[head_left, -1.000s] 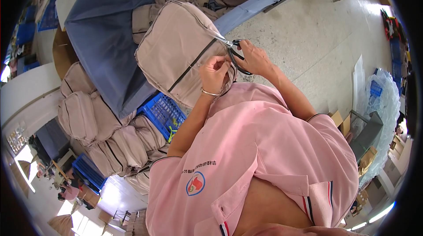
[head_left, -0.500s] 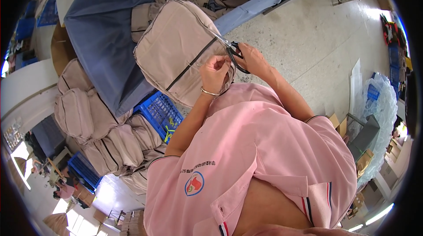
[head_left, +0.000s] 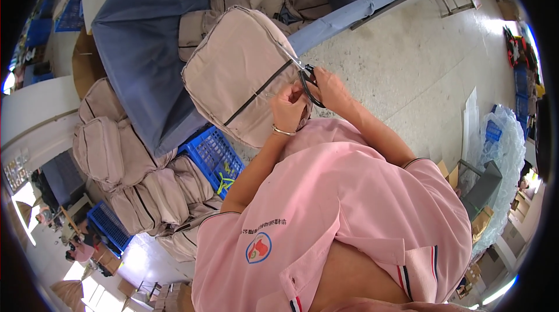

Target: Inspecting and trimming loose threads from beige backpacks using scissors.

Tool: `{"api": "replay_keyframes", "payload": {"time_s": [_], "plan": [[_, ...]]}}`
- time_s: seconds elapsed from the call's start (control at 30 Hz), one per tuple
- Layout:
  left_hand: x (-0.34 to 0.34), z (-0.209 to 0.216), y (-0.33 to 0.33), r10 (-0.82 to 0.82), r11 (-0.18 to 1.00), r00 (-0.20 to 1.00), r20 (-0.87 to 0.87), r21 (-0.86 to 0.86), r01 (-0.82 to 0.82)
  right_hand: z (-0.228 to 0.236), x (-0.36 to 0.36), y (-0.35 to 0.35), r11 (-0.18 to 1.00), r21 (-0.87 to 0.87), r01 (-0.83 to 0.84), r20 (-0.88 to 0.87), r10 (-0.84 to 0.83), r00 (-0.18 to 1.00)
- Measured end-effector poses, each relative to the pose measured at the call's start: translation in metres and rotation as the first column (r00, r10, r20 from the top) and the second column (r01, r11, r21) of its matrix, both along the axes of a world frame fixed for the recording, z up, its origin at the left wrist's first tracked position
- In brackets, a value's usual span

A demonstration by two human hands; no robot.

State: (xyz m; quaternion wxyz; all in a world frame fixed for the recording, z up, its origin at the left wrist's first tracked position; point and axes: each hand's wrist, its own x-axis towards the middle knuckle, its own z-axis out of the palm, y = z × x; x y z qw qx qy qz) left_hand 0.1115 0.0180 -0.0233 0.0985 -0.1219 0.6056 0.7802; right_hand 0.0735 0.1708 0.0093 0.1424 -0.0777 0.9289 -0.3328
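A large beige fabric bag with a dark stripe across it lies in front of me, against the rim of a blue fabric bin. My left hand, with a bracelet at its wrist, is closed in a pinch at the bag's near right edge. Whether a thread is between the fingertips too is too small to tell. My right hand is wrapped round the black handles of a pair of scissors. The metal blades lie over the bag's right edge, close to the end of the stripe.
Several more beige bags fill the blue bin. A pile of similar bags stands at the left, beside a blue plastic crate with yellow-green scraps. Bubble wrap and a grey chair-like piece are at the right. A metal stool stands far right.
The scissors have turned slightly, and more of their blades now shows over the bag's edge. Both hands and the bag sit a little lower in view, as does the bin.
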Motion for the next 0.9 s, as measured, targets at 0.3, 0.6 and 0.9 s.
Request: {"api": "replay_keyframes", "payload": {"time_s": [0.3,0.6,0.9], "plan": [[0.001,-0.004,0.0,-0.024,0.995,0.998,-0.049,-0.103,0.019,0.011,-0.013,-0.011,0.997,0.069,0.034,0.059,-0.038,0.998],[-0.001,-0.006,0.001,-0.012,0.988,0.997,-0.07,-0.153,0.001,0.009,-0.009,-0.022,0.985,0.053,0.167,0.061,-0.17,0.984],[-0.002,0.01,-0.005,-0.075,0.976,0.997,-0.023,-0.204,0.069,-0.002,-0.039,-0.024,0.94,-0.088,0.329,0.033,-0.327,0.944]]}}
